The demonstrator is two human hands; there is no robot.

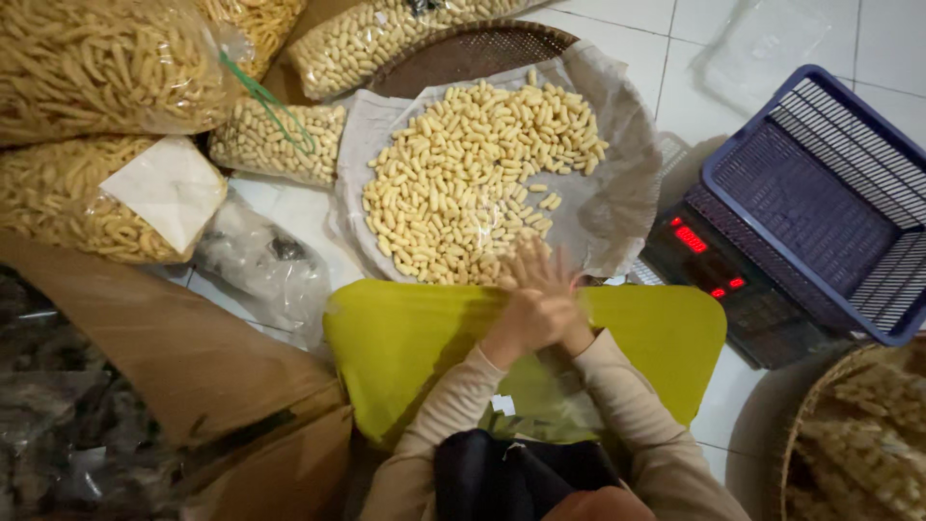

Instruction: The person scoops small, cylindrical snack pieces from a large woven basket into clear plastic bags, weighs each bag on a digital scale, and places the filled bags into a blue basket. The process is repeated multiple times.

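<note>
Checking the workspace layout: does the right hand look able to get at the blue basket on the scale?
Probably yes: the right hand is by the snack pile, and the blue basket sits open with nothing between them.

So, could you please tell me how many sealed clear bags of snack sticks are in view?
5, all upper left: a big bag top left, one below it, a small one beside the tray, two at the top edge. More may be hidden.

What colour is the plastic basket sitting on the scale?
The slatted plastic basket is purplish blue, seen best in the head view, at the right.
</note>
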